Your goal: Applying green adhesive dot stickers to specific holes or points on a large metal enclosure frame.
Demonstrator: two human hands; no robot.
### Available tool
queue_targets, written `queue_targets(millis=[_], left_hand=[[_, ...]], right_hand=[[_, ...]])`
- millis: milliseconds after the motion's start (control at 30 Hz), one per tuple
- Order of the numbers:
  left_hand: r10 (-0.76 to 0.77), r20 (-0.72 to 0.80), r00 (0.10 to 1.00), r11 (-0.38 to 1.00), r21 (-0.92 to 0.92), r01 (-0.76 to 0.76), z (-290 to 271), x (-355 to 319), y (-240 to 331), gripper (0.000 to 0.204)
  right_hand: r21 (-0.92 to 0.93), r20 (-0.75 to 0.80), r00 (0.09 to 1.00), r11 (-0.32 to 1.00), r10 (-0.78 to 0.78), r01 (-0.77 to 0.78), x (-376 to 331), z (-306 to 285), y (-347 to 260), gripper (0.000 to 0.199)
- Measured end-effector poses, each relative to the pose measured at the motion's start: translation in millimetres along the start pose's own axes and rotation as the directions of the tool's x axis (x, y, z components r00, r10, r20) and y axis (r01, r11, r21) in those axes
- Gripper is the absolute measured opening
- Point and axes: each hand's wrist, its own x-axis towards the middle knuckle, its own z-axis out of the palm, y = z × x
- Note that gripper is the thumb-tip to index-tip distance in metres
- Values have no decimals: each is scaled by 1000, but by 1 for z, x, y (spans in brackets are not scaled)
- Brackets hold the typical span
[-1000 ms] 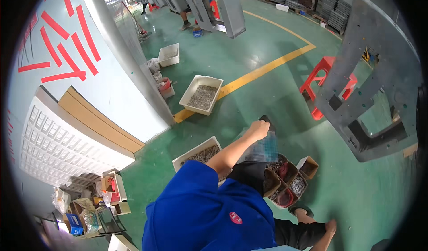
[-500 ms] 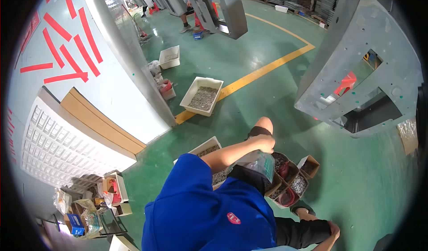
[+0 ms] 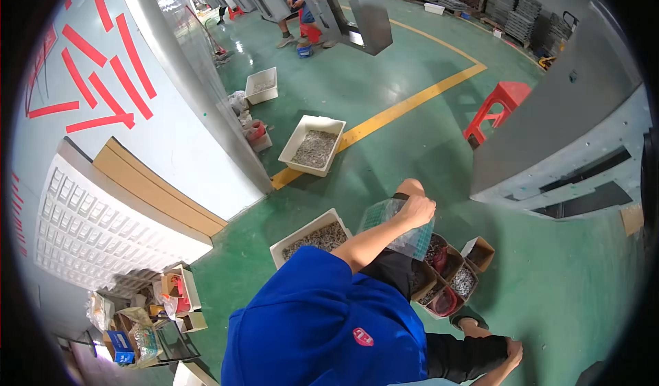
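Observation:
My left hand (image 3: 417, 213) reaches across my left leg, its fingers closed on a clear plastic bag (image 3: 382, 216) with a green grid pattern. The bag hangs spread above my thigh, beside a group of open cardboard boxes (image 3: 449, 268) on the floor. Small shiny metal parts (image 3: 463, 282) fill one box, and dark red material (image 3: 446, 302) shows in another. At the lower right, my right hand (image 3: 513, 353) lies on my right knee with nothing visible in it; its fingers are partly hidden. A white tub (image 3: 280, 250) of small metal pieces stands left of my leg.
More white tubs (image 3: 282, 158) stand ahead near a yellow floor line (image 3: 412, 102). A large grey metal housing (image 3: 559, 125) fills the right side, with a red stool (image 3: 504, 96) behind it. Left are a white panel and a cluttered shelf (image 3: 141, 331). Another person (image 3: 295, 15) sits far off.
My left hand has moved slightly up and right, and the plastic bag is now lifted and spread wider. The grey housing at right has turned and shifted, revealing the red stool.

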Motion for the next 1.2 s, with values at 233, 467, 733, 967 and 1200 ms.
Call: queue_targets(millis=[233, 467, 733, 967, 1200], left_hand=[[-39, -44, 998, 998, -43, 37, -6, -7, -6, 21], [27, 6, 1000, 981, 190, -27, -19, 11, 22, 25], [-16, -18, 1000, 1000, 26, 17, -14, -9, -8, 24], [63, 20, 998, 997, 42, -64, -7, 8, 11, 21], [191, -7, 982, 981, -23, -191, 1, 15, 25, 22]], right_hand=[[-4, -46, 999, 1000, -21, 21, 0, -10, -12, 54], [102, -34, 999, 995, 16, -13, -11, -13, 14, 55], [53, -23, 994, 993, 106, -105, -9, -25, -29, 63], [143, -44, 983, 975, 179, -172, -32, -36, -40, 54], [135, -77, 988, 983, 133, -122, -22, -22, -31, 54]])
